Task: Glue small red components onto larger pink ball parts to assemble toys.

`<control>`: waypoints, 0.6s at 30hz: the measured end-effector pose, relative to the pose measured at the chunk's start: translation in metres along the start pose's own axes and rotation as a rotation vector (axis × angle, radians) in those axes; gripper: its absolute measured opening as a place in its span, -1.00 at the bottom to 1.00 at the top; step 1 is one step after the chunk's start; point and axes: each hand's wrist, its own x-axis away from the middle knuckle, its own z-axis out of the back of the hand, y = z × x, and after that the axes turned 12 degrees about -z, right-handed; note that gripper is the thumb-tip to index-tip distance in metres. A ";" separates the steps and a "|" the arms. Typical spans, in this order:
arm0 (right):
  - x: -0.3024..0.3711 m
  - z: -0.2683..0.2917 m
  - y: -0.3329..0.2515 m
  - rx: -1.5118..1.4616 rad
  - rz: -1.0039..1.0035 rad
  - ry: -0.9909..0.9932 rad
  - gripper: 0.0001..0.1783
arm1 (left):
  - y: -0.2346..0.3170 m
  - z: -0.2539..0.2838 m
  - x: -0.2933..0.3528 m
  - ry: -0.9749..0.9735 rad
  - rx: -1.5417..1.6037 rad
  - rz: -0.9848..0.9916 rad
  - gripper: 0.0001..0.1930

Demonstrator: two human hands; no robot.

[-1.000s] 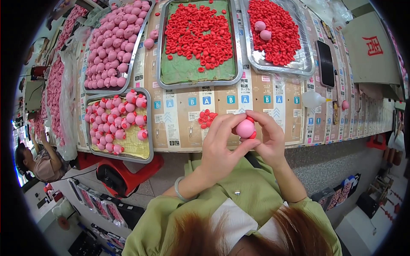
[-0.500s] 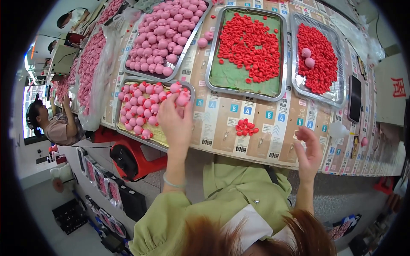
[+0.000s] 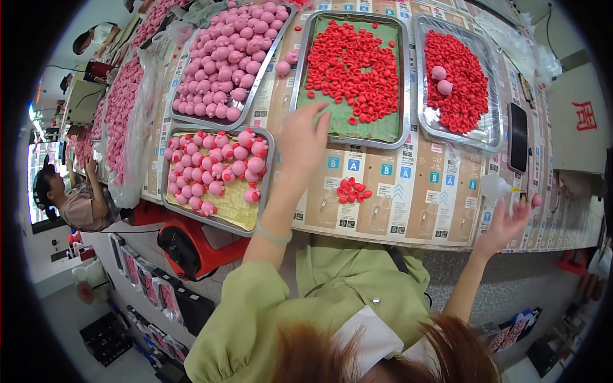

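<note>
My left hand [image 3: 304, 142] reaches over the lower left edge of a metal tray with a green lining [image 3: 332, 125], its fingers stretched and nothing seen in them. Many small red rings [image 3: 357, 70] lie in that tray. To the left, a smaller tray with a yellow lining [image 3: 236, 214] holds pink balls [image 3: 220, 153] with red pieces attached. On the right, my right hand [image 3: 503, 226] is raised at the table edge, open, fingers apart. Closest to it is a white squeeze bottle [image 3: 495, 187] with a yellowish tip. Several loose red pieces [image 3: 352, 190] lie between the hands.
A large tray of plain pink balls [image 3: 223, 64] stands at the back left. Another tray [image 3: 491, 137] holds red rings and two pink balls. A black phone [image 3: 518, 137] lies beside it. A red stool [image 3: 204, 233] stands below the table. Another person [image 3: 80, 191] sits at far left.
My left hand has left the ball it was touching in the yellow-lined tray and moved up and right to the green-lined tray. My right hand has moved right toward the bottle.
</note>
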 end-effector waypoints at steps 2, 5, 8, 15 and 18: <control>-0.009 -0.004 0.015 0.112 -0.073 -0.096 -0.33 | -0.012 -0.025 -0.015 0.032 -0.038 -0.036 -0.86; -0.018 -0.009 0.030 0.041 -0.099 -0.312 -0.38 | -0.020 -0.045 -0.025 -0.045 -0.222 -0.196 -0.87; -0.023 -0.014 0.027 -0.066 -0.189 -0.320 -0.43 | -0.015 -0.053 -0.026 -0.095 -0.322 -0.132 -0.89; -0.008 -0.014 -0.008 -0.177 -0.297 -0.394 -0.50 | 0.038 -0.019 0.002 -0.066 0.837 0.421 -0.88; 0.019 -0.021 -0.048 -0.562 -0.609 -0.673 -0.53 | 0.060 -0.010 0.031 -0.120 1.274 0.629 -0.84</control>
